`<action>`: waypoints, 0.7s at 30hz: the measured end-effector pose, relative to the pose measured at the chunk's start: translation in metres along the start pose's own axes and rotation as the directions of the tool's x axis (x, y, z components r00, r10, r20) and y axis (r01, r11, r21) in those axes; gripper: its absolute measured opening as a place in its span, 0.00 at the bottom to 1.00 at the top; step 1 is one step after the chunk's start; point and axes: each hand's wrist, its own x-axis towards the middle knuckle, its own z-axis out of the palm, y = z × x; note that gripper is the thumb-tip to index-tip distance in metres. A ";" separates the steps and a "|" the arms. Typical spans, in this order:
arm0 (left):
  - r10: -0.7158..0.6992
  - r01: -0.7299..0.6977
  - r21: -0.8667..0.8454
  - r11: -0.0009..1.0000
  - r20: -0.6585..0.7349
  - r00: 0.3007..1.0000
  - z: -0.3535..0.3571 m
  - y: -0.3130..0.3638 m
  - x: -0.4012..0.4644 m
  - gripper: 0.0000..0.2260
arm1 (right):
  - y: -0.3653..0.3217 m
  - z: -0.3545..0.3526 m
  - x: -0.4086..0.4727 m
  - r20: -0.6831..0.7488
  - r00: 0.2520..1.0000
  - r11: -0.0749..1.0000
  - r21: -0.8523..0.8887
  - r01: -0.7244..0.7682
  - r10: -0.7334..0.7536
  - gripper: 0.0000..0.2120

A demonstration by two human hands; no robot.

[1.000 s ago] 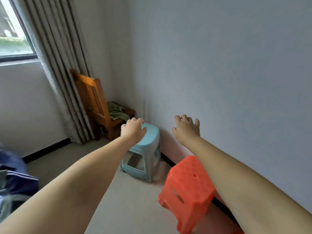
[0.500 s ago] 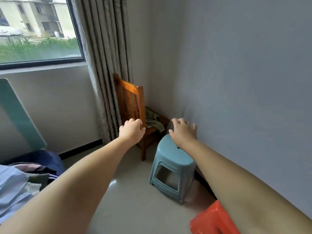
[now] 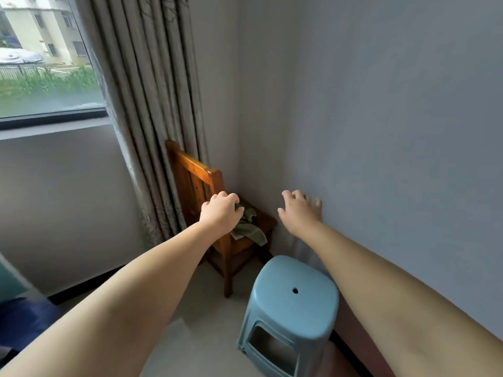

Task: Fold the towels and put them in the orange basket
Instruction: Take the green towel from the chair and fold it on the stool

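Hands [image 3: 221,212] seemingly above towel [image 3: 248,230]

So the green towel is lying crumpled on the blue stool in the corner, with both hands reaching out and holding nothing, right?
Not quite. In the head view the green towel lies crumpled on the wooden chair, not the blue stool, whose top is bare. The left hand and right hand do reach out holding nothing.

I'm in a home room: curtain [image 3: 152,110], window [image 3: 46,63], wooden chair [image 3: 206,202], plastic stool [image 3: 291,308] in the corner.
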 end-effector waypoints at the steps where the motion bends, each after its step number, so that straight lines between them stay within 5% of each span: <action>1: 0.002 -0.002 -0.011 1.000 0.004 1.000 0.002 0.001 0.010 0.17 | 0.003 0.000 0.010 0.009 1.000 1.000 0.003 -0.011 0.011 0.19; 10: 0.057 -0.061 0.010 0.998 0.199 0.978 0.074 -0.005 0.148 0.16 | 0.022 0.072 0.125 0.122 0.991 0.998 0.015 -0.063 0.061 0.19; 21: 0.132 -0.196 0.064 0.979 0.538 0.832 0.212 -0.015 0.340 0.16 | 0.060 0.202 0.255 0.330 0.860 0.892 0.096 -0.441 0.389 0.18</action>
